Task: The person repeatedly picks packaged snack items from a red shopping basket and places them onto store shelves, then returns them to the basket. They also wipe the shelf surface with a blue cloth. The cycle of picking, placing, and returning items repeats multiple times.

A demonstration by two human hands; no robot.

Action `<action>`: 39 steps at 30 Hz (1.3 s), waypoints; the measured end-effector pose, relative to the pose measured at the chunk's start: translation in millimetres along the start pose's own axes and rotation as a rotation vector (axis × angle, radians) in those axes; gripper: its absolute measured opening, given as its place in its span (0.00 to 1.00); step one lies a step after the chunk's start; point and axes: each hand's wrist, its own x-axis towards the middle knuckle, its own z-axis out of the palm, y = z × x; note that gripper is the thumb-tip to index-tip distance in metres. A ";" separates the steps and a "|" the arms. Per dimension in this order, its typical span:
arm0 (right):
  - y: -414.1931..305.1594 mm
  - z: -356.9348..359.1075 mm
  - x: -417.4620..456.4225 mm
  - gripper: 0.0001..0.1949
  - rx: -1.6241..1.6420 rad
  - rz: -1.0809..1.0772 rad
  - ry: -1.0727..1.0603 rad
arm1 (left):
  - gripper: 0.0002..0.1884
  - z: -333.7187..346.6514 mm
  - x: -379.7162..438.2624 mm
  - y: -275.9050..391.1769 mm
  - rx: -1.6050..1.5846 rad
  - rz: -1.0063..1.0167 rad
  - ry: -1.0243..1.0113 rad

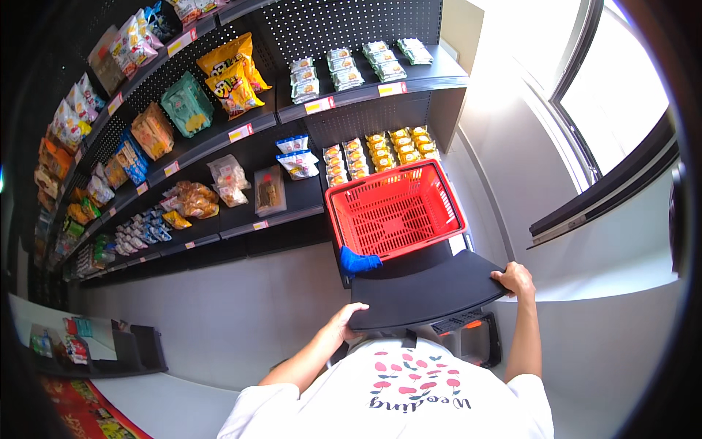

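A curved, flat black panel [428,291] spans the space right in front of my body. My left hand [346,320] grips its left end, thumb on top. At the far right corner my right hand [515,279] has its fingers curled around the edge. Just beyond the panel stands a red plastic shopping basket [343,222], with nothing inside. A blue cloth-like item [357,262] hangs at the basket's near left corner. Whatever supports the panel and the basket is mostly hidden.
Dark pegboard shelving [269,222] curves from ahead to the left, stocked with bagged snacks. Small yellow-wrapped packs [403,145] sit in rows behind the basket. To the right are a wall [548,159] and a bright window [620,82]. A grey-and-black crate [485,337] stands beside me.
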 end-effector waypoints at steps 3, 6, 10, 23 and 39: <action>-4.7 0.3 9.5 0.32 -0.167 -0.003 0.037 | 0.20 -15.4 31.9 -14.2 -0.095 0.012 -0.149; 2.6 9.5 28.1 0.30 -0.250 -0.012 0.070 | 0.20 -14.9 42.4 -19.5 -0.097 0.067 -0.151; 24.9 19.8 52.0 0.28 -0.260 -0.113 0.072 | 0.19 -11.5 40.8 -19.8 -0.178 0.088 -0.187; -1.1 26.8 14.9 0.22 -0.352 -0.174 0.022 | 0.11 -46.6 3.3 -36.9 -0.163 0.168 -0.038; -93.1 92.9 -44.9 0.18 -0.449 -0.436 -0.006 | 0.12 -165.5 -76.9 -51.1 -0.151 0.223 0.112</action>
